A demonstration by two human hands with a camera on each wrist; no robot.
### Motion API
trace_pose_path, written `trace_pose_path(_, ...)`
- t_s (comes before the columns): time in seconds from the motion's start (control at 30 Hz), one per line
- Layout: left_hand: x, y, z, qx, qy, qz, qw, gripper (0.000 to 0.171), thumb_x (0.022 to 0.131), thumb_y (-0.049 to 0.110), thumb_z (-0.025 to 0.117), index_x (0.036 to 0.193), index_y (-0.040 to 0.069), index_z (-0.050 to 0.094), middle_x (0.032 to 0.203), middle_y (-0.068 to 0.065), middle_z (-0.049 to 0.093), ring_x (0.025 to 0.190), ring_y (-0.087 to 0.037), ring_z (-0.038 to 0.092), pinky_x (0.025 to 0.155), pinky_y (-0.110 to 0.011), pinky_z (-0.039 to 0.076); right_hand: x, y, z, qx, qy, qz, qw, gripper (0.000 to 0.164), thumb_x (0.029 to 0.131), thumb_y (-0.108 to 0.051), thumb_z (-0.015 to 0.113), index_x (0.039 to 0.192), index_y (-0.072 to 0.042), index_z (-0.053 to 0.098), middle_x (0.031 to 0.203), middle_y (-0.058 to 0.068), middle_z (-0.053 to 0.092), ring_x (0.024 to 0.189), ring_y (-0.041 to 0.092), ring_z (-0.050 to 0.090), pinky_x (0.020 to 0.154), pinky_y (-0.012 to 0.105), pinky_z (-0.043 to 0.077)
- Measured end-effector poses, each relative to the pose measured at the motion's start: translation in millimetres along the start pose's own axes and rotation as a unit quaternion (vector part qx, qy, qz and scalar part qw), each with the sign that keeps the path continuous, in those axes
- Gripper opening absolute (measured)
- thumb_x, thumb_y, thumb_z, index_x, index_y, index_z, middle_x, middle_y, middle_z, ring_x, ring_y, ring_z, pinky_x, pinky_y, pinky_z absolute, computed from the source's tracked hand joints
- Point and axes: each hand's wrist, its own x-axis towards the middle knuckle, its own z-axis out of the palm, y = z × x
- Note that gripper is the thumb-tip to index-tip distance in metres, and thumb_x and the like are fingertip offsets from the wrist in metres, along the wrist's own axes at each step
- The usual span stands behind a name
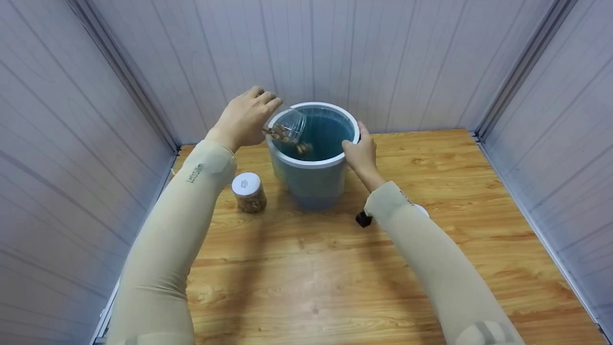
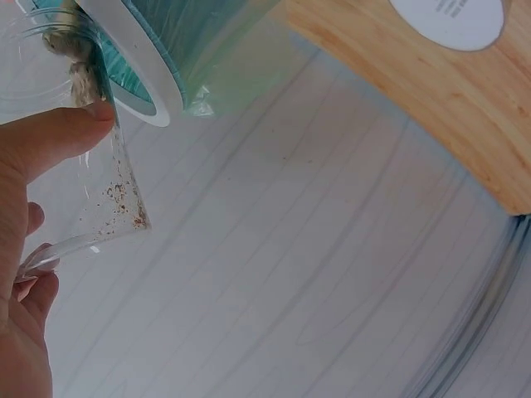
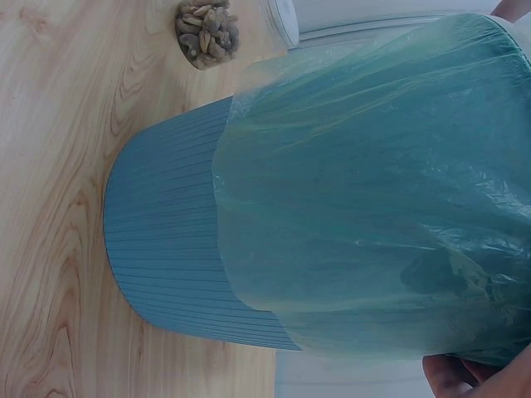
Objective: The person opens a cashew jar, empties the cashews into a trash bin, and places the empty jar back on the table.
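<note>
My left hand (image 1: pixel 249 115) holds a clear plastic jar (image 2: pixel 91 182) tipped on its side over the trash bin's mouth. Brown nut-like pieces (image 1: pixel 302 148) are dropping from it into the bin, and small crumbs cling to the jar's wall. The blue ribbed trash bin (image 3: pixel 166 224) stands upright on the wooden surface. A translucent green bag (image 3: pixel 357 191) lines it, folded down outside under a white rim ring (image 1: pixel 311 164). My right hand (image 1: pixel 361 151) grips the bin's rim on the right, thumb on top and fingers outside.
A second clear jar (image 1: pixel 251 199) of brown pieces, with a white lid (image 1: pixel 246 183), stands left of the bin. A small black object (image 1: pixel 363 219) and a white round edge (image 1: pixel 422 210) show beside the right forearm. Pale panel walls (image 1: pixel 311 52) enclose the wooden surface (image 1: pixel 306 287).
</note>
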Motion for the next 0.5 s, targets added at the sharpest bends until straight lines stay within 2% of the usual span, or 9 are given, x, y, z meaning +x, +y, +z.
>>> trace_pose_path(0.27, 0.5, 1.3, -1.3, 0.002, 0.000, 0.002, 1.0000, 0.075, 0.088, 0.001, 0.082, 0.157, 0.000, 0.053, 0.155, -0.024, 0.059, 0.143, -0.045, 0.053, 0.126, -0.053, 0.044, 0.0, -0.3, -1.8, -0.001, -0.001, 0.002, 1.000, 0.076, 0.099, -0.009, 0.056, 0.170, -0.002, 0.031, 0.174, 0.019, 0.038, 0.157, 0.039, 0.044, 0.127, 0.054, 0.041)
trace_pose_path(0.5, 1.8, 3.7, -2.5, 0.027, 0.001, 0.016, 0.9995, 0.073, 0.089, -0.001, 0.081, 0.157, 0.000, 0.053, 0.155, -0.023, 0.059, 0.144, -0.045, 0.053, 0.127, -0.054, 0.042, -1.4, -0.7, -3.8, -0.002, 0.000, -0.003, 1.000, 0.075, 0.100, -0.009, 0.056, 0.170, -0.002, 0.031, 0.175, 0.018, 0.037, 0.158, 0.039, 0.043, 0.127, 0.054, 0.040)
